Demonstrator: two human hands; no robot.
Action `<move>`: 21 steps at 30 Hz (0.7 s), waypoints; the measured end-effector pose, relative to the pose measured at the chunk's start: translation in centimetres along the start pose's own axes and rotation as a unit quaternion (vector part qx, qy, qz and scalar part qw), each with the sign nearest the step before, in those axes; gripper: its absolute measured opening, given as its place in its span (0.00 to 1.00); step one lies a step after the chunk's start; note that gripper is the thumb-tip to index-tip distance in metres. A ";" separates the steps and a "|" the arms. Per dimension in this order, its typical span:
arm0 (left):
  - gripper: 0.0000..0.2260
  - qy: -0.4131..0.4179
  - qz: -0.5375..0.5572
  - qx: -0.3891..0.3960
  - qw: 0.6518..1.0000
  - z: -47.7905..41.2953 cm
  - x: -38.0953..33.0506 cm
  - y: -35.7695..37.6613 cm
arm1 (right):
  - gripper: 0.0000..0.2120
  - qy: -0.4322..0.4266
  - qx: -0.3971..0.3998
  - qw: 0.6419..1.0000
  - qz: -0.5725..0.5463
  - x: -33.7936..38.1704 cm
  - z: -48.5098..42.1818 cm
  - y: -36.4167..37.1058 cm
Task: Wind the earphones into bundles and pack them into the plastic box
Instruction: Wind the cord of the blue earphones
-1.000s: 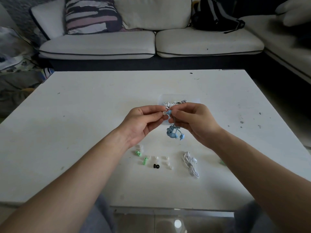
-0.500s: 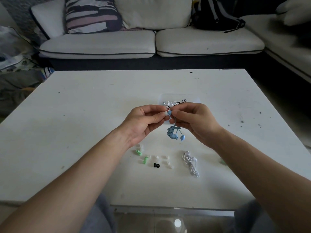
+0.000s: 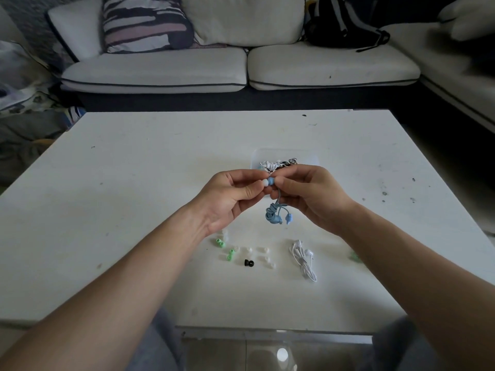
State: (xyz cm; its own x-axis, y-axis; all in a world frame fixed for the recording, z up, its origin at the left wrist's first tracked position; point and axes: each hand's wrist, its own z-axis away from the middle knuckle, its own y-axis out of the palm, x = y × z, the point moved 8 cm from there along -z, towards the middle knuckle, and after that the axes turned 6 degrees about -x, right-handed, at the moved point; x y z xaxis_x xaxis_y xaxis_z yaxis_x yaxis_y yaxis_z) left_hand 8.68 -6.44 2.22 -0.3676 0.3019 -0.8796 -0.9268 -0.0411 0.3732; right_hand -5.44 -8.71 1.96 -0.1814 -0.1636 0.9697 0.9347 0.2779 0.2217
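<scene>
My left hand [image 3: 230,199] and my right hand [image 3: 313,196] meet above the middle of the white table [image 3: 134,183], thumbs and forefingers facing each other. With my left thumb and forefinger I pinch a white ear tip [image 3: 264,182], and it sits right against the blue earbud [image 3: 271,181] that my right thumb and forefinger pinch from the other side; whether the tip is seated on the bud or only touching it I cannot tell. That bud belongs to the blue earphones [image 3: 273,216], whose cable drops from my right fingers into a small wound bundle hanging in the air between my palms, with the second bud and the plug dangling beside it. Just beyond my knuckles stands the clear plastic box [image 3: 284,153] on the table, with white and black earphone bundles [image 3: 278,164] lying inside it. Nearer to me, under my wrists, loose ear tips are scattered on the tabletop: green ear tips [image 3: 220,242], one black ear tip [image 3: 249,262] and several pale white ear tips [image 3: 263,250]. To the right of them lies a bundle of white earphones [image 3: 302,257], flat on the table and apart from the box. Past the far edge of the table is a pale sofa [image 3: 160,73] with a striped cushion [image 3: 144,22] and a black backpack [image 3: 340,25] on it
</scene>
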 end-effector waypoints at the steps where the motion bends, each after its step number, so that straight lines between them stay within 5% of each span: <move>1: 0.09 0.002 0.003 0.000 1.000 0.0 0.0 0.0 | 0.04 0.000 -0.001 1.000 -0.002 0.0 0.0 0.0; 21: 0.11 0.005 -0.008 0.014 1.000 -0.2 0.4 0.3 | 0.04 -0.008 0.023 0.999 0.022 0.3 0.0 -0.2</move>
State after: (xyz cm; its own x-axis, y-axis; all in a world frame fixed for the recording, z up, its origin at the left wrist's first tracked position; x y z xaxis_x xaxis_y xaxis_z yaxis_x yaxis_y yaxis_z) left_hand 8.25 -6.50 1.94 -0.3543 0.2936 -0.8879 -0.9298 -0.0090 0.3680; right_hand -5.68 -8.85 2.24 -0.1460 -0.1349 0.9800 0.9267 0.3282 0.1832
